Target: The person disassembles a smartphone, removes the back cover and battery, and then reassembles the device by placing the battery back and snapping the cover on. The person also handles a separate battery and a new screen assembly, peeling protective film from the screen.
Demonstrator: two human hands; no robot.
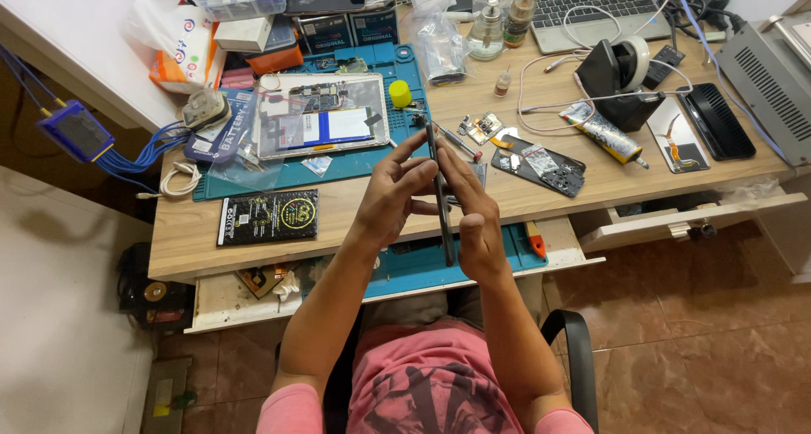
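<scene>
Left hand (pixel 390 191) pinching the phone (pixel 441 199) edge-on, fingers spread along its side | right hand (pixel 473 218) clamped on the opposite face, bracing it for inspection, we think | phone held above the bench (pixel 338 206), near edge | opened tablet (pixel 321 117) parked on blue mat (pixel 355 165) behind | black back cover (pixel 541 168) beside.

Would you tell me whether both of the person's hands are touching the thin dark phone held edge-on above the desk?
Touching. The head view shows the left hand and the right hand pressed against opposite faces of the phone.
</scene>
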